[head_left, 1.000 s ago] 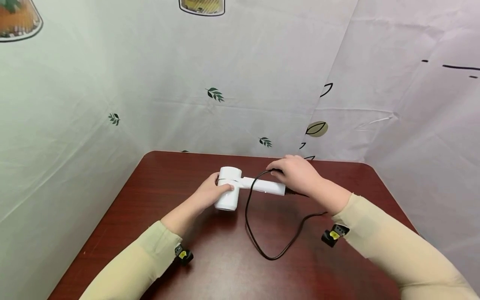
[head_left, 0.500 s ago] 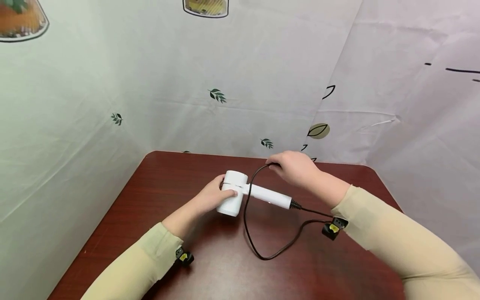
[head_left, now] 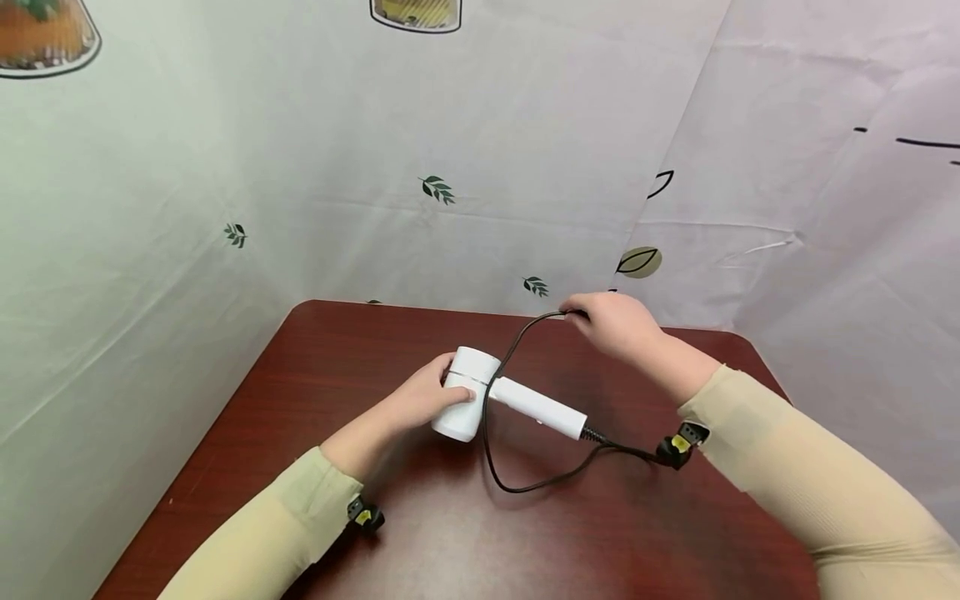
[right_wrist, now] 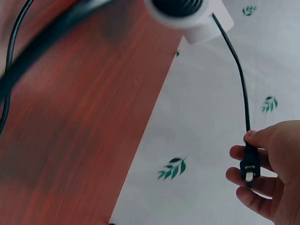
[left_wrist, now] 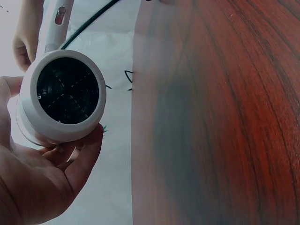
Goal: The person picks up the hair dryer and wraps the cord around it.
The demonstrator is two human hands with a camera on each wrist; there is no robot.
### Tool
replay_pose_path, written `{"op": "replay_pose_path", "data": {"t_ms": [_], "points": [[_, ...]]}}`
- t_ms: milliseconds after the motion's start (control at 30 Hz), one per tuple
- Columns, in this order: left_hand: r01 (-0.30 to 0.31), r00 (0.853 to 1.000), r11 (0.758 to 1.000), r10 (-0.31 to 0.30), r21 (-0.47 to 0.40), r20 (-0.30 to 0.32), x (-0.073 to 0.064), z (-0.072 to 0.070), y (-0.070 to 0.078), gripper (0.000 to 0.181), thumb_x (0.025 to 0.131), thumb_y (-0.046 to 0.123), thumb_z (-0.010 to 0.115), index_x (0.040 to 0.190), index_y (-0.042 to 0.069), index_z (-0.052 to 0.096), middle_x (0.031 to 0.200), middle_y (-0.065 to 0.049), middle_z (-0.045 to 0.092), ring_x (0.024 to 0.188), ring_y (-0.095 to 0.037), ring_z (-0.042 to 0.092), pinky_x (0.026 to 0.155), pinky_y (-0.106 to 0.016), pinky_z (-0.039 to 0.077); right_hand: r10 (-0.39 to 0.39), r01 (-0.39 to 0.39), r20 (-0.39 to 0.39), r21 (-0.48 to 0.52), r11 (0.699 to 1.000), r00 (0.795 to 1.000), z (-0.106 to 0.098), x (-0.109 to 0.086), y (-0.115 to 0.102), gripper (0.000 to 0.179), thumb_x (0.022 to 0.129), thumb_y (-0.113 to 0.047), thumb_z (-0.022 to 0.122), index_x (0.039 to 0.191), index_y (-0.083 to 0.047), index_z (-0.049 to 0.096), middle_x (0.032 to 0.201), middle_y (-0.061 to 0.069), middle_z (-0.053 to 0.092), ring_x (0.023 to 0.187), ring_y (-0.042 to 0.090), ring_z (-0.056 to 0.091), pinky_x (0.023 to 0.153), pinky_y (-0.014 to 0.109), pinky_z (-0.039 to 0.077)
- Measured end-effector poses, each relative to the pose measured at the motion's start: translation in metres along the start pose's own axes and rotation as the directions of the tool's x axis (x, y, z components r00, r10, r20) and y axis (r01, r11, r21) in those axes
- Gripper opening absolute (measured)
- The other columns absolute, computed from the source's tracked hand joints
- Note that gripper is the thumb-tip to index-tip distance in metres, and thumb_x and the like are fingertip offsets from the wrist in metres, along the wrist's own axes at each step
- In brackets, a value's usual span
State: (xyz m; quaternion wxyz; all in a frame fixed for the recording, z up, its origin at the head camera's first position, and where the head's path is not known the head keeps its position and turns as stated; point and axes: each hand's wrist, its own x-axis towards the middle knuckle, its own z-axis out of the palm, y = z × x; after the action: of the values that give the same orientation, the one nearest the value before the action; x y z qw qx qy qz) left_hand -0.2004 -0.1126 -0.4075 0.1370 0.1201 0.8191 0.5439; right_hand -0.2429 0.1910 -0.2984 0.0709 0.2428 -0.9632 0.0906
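Note:
My left hand (head_left: 420,396) grips the barrel of a white hair dryer (head_left: 542,408), its thumb across the near side. In the left wrist view, the dryer's dark round grille (left_wrist: 68,91) faces the camera, with fingers curled under the rim. The handle points right and toward me in the head view. A black cord (head_left: 487,458) leaves the handle's end, passes by the right wrist, then loops back over the dryer. Farther back and to the right, my right hand (head_left: 618,321) holds the cord's end. The right wrist view shows a black plug (right_wrist: 250,161) pinched between thumb and fingers.
A dark red wood-grain table (head_left: 360,333) with rounded far corners lies under both hands. White sheeting (head_left: 337,167) printed with leaves rises behind and at both sides. Small black cameras (head_left: 365,515) are strapped at the wrists.
My right hand has moved back and to the right with the plug, drawing the cord loop smaller. The hair dryer has turned slightly, its handle end swinging toward me.

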Motion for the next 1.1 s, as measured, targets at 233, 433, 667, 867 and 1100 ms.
{"op": "replay_pose_path", "data": {"t_ms": [233,433,667,867,1100], "points": [[0.004,1.000,0.999,-0.003,-0.036,0.002,0.000,-0.004,-0.003,0.071,0.088,0.019,0.069,0.149,0.004,0.036,0.119,-0.014,0.061,0.095,-0.024,0.064,0.077,-0.039,0.054,0.065,-0.065,0.004,0.003,0.998,0.998,0.001,0.001,0.023,0.024,0.100,-0.018,0.058,0.120,-0.011,0.069,0.112,0.009,0.071,0.099,0.028,0.067,0.085,0.049,0.050],[0.001,1.000,0.997,0.000,-0.073,0.006,-0.001,-0.007,-0.005,0.069,0.089,0.017,0.066,0.148,0.002,0.034,0.121,-0.017,0.060,0.097,-0.024,0.063,0.079,-0.039,0.054,0.104,-0.104,0.023,0.005,0.995,0.994,0.009,-0.002,0.043,0.025,0.100,-0.016,0.057,0.121,-0.007,0.068,0.112,0.013,0.070,0.100,0.031,0.066,0.085,0.051,0.049],[0.009,1.000,0.996,-0.010,-0.085,-0.019,-0.002,-0.009,-0.005,0.066,0.089,0.016,0.064,0.147,0.001,0.035,0.122,-0.018,0.060,0.097,-0.024,0.063,0.080,-0.039,0.053,0.139,-0.139,0.021,0.007,0.990,0.990,0.024,-0.011,0.063,0.027,0.100,-0.015,0.056,0.123,-0.007,0.067,0.112,0.013,0.070,0.097,0.032,0.066,0.079,0.051,0.050],[0.028,0.999,0.994,-0.032,-0.105,-0.034,-0.003,-0.011,-0.005,0.066,0.089,0.016,0.062,0.148,0.002,0.036,0.121,-0.018,0.060,0.097,-0.025,0.063,0.081,-0.038,0.053,0.158,-0.158,0.036,0.016,0.987,0.987,0.037,-0.017,0.077,0.029,0.100,-0.013,0.053,0.124,-0.004,0.066,0.117,0.017,0.068,0.104,0.037,0.065,0.086,0.054,0.049],[0.042,0.998,0.986,-0.048,-0.159,-0.033,-0.002,-0.013,-0.008,0.066,0.090,0.016,0.060,0.149,0.001,0.032,0.127,-0.020,0.057,0.100,-0.026,0.062,0.082,-0.038,0.053,0.198,-0.202,0.085,0.035,0.979,0.977,0.051,-0.029,0.089,0.031,0.100,-0.011,0.050,0.127,-0.004,0.065,0.121,0.019,0.066,0.103,0.035,0.064,0.082,0.051,0.049]]}}
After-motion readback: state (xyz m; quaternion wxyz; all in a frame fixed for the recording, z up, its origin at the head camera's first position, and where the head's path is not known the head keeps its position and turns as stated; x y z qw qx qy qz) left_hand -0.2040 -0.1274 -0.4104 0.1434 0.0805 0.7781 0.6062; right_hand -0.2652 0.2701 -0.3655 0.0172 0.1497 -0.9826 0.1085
